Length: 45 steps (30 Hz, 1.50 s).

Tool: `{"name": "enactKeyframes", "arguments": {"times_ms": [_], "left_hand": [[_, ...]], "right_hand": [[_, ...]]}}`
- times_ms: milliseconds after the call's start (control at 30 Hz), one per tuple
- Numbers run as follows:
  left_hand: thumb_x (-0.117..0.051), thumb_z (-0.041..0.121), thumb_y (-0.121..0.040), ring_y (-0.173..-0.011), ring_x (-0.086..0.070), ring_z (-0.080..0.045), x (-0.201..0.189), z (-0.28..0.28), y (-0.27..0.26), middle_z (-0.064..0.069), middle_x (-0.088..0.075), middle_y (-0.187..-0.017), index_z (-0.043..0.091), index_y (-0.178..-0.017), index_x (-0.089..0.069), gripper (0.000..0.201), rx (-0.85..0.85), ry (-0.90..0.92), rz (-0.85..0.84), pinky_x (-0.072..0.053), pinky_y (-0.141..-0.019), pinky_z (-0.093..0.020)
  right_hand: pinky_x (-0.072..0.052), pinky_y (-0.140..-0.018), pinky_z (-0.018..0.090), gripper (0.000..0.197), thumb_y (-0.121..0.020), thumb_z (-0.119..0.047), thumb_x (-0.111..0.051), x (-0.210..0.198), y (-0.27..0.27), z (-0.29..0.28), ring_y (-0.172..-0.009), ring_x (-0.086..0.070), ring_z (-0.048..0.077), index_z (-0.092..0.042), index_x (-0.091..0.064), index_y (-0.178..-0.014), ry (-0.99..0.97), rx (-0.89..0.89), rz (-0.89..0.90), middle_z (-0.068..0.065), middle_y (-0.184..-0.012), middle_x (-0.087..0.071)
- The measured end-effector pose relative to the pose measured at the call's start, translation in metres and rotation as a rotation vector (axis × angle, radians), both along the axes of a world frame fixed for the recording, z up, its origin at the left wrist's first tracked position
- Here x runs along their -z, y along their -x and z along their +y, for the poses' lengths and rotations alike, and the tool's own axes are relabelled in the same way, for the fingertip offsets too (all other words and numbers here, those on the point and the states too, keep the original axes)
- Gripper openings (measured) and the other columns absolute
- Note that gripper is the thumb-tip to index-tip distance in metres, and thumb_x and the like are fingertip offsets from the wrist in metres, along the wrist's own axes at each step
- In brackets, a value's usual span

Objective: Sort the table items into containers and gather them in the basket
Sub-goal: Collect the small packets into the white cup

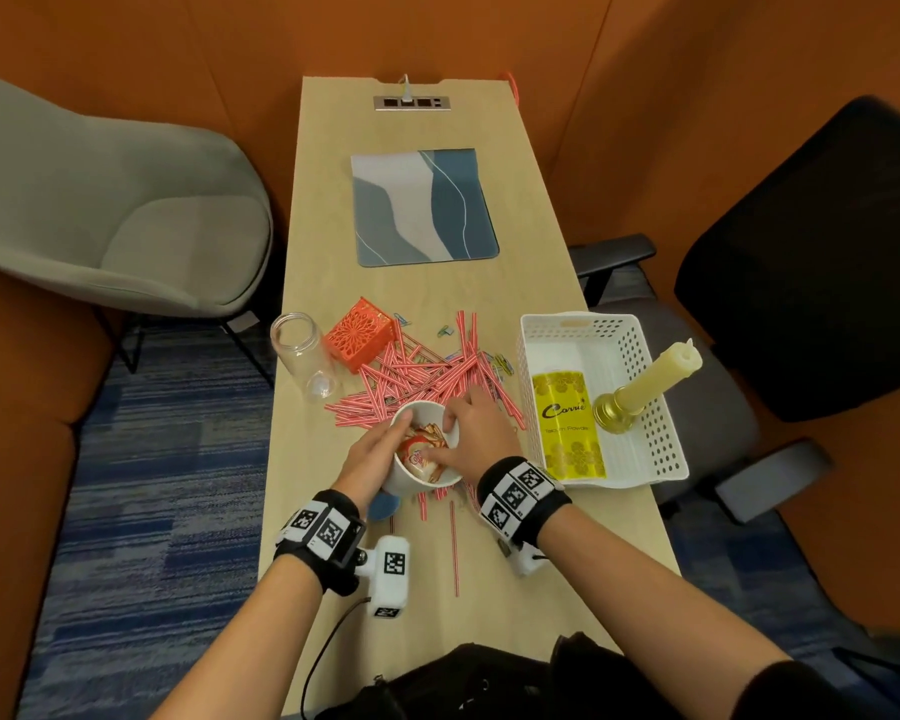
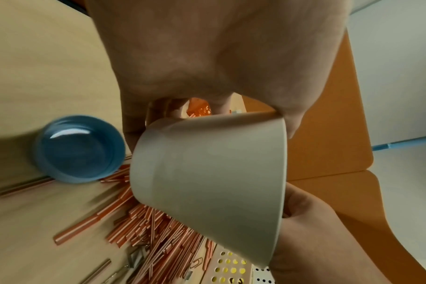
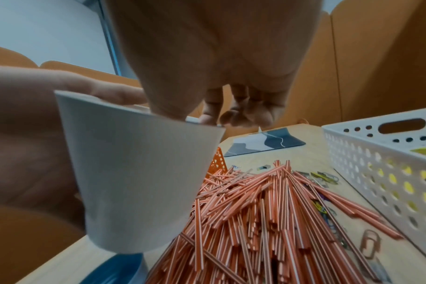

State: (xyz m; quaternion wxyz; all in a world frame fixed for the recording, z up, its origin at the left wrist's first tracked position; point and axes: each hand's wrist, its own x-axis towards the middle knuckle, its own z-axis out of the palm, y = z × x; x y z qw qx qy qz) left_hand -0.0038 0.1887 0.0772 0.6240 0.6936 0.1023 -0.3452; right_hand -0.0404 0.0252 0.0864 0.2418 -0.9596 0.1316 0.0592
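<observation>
Orange-panelled booth, pale wooden table (image 1: 427, 293) running down the middle, grey shell chair on the left, dark office chair on the right.

Left to right on the table: clear glass jar (image 1: 302, 350) lying on its side, mouth pointing away. Orange perforated plastic box (image 1: 360, 332) tipped over beside it. Red-and-white striped paper straws (image 1: 427, 371) heaped loosely, coloured paper clips (image 3: 325, 177) scattered among them. Round blue lid (image 2: 79, 148) resting upside down near the table edge.

White tapered ceramic cup (image 1: 427, 449) lifted just above the straws, holding orange-and-white sachets (image 1: 421, 454). Left hand (image 1: 369, 454) wrapped round the cup's left wall, thumb over the rim. Right hand (image 1: 471, 433) at the right rim, fingers curled over the edge and dipping inside; whether pinching a sachet cannot be told.

White perforated plastic basket (image 1: 655, 423) at far right, containing a flat yellow powder packet (image 1: 567, 426) and a cream candle in a brass holder (image 1: 645, 381), leaning.

Handling judgement: cup rigid, smooth, likely slippery and breakable; best carried by the wall with support beneath. Sachets light and crinkly, apt to spill if tilted. Straws light, easily crushed; better gathered in a bundle at mid-length.
</observation>
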Motion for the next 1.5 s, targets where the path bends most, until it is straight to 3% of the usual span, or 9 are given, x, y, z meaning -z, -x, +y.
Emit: {"name": "enactKeyframes", "arguments": {"times_ms": [133, 367, 567, 633, 767, 900, 1033, 1167, 1500], "left_hand": [[-0.058, 0.056, -0.094, -0.094, -0.071, -0.015, -0.008, -0.020, -0.004, 0.008, -0.077, -0.092, 0.031, -0.097, -0.074, 0.030, 0.054, -0.009, -0.006, -0.054, -0.083, -0.032], [-0.047, 0.070, -0.093, -0.100, -0.069, -0.011, -0.023, -0.052, -0.005, 0.011, -0.075, -0.101, 0.039, -0.098, -0.073, 0.041, 0.177, -0.024, -0.099, -0.052, -0.098, -0.038], [-0.028, 0.079, -0.091, -0.096, -0.069, -0.021, -0.031, -0.070, 0.003, -0.003, -0.073, -0.106, 0.039, -0.122, -0.064, 0.062, 0.248, 0.042, -0.095, -0.057, -0.089, -0.040], [-0.037, 0.067, -0.097, -0.088, -0.066, -0.023, -0.024, -0.062, -0.007, -0.008, -0.069, -0.102, 0.027, -0.129, -0.060, 0.056, 0.190, -0.012, -0.124, -0.056, -0.081, -0.038], [-0.074, 0.056, -0.081, -0.111, -0.063, -0.025, 0.008, -0.026, -0.036, -0.002, -0.067, -0.122, 0.031, -0.106, -0.066, 0.036, -0.021, -0.293, -0.136, -0.051, -0.101, -0.045], [-0.083, 0.050, -0.071, -0.119, -0.056, -0.037, 0.039, 0.015, -0.048, -0.015, -0.051, -0.139, 0.021, -0.134, -0.057, 0.074, -0.138, -0.560, 0.020, -0.049, -0.098, -0.044], [-0.078, 0.058, -0.075, -0.145, -0.021, -0.044, 0.054, 0.035, -0.050, -0.018, -0.014, -0.160, 0.028, -0.157, -0.023, 0.104, -0.049, -0.867, 0.084, -0.029, -0.114, -0.060], [-0.075, 0.064, -0.077, -0.152, 0.001, -0.043, 0.047, 0.027, -0.053, -0.019, 0.008, -0.166, 0.031, -0.161, -0.003, 0.115, 0.067, -0.978, 0.140, -0.017, -0.117, -0.060], [-0.080, 0.069, -0.066, -0.151, 0.005, -0.046, 0.060, 0.015, -0.061, -0.022, 0.012, -0.165, 0.035, -0.159, 0.009, 0.134, 0.093, -1.082, 0.144, -0.020, -0.114, -0.067]], "right_hand": [[-0.046, -0.096, 0.040, 0.053, -0.072, -0.039, -0.083, -0.004, 0.004, -0.022, -0.103, -0.050, 0.016, -0.021, -0.055, -0.112, -0.237, -0.063, 0.031, 0.000, -0.119, -0.046], [-0.031, -0.114, 0.035, 0.122, -0.059, -0.040, -0.093, -0.029, 0.022, -0.059, -0.138, -0.034, 0.014, -0.022, -0.019, -0.154, -0.512, -0.142, 0.132, 0.000, -0.152, -0.030], [-0.039, -0.109, 0.039, 0.106, -0.063, -0.039, -0.089, -0.045, 0.017, -0.081, -0.126, -0.044, 0.021, -0.023, -0.030, -0.151, -0.377, 0.025, 0.005, 0.006, -0.139, -0.040], [-0.038, -0.106, 0.032, 0.104, -0.064, -0.038, -0.089, -0.053, 0.008, -0.102, -0.127, -0.045, 0.023, -0.022, -0.033, -0.150, -0.387, 0.148, -0.029, 0.006, -0.142, -0.041], [-0.039, -0.103, 0.033, 0.105, -0.064, -0.043, -0.088, -0.063, -0.019, -0.146, -0.126, -0.045, 0.029, -0.018, -0.033, -0.150, -0.194, 0.429, -0.122, 0.012, -0.141, -0.039], [-0.043, -0.101, 0.048, 0.105, -0.061, -0.048, -0.085, -0.054, -0.045, -0.182, -0.126, -0.039, 0.038, -0.025, -0.029, -0.148, 0.056, 0.558, -0.036, 0.011, -0.138, -0.033], [-0.050, -0.092, 0.053, 0.109, -0.057, -0.045, -0.087, -0.027, -0.064, -0.202, -0.127, -0.036, 0.037, -0.029, -0.028, -0.147, 0.198, 0.598, 0.051, 0.009, -0.137, -0.031], [-0.045, -0.096, 0.052, 0.112, -0.058, -0.047, -0.088, 0.001, -0.071, -0.207, -0.128, -0.035, 0.040, -0.026, -0.024, -0.148, 0.347, 0.591, 0.165, 0.014, -0.143, -0.028], [-0.036, -0.108, 0.051, 0.108, -0.068, -0.049, -0.082, 0.031, -0.066, -0.223, -0.136, -0.033, 0.041, -0.024, -0.019, -0.152, 0.194, 0.701, 0.226, 0.021, -0.149, -0.029]]}}
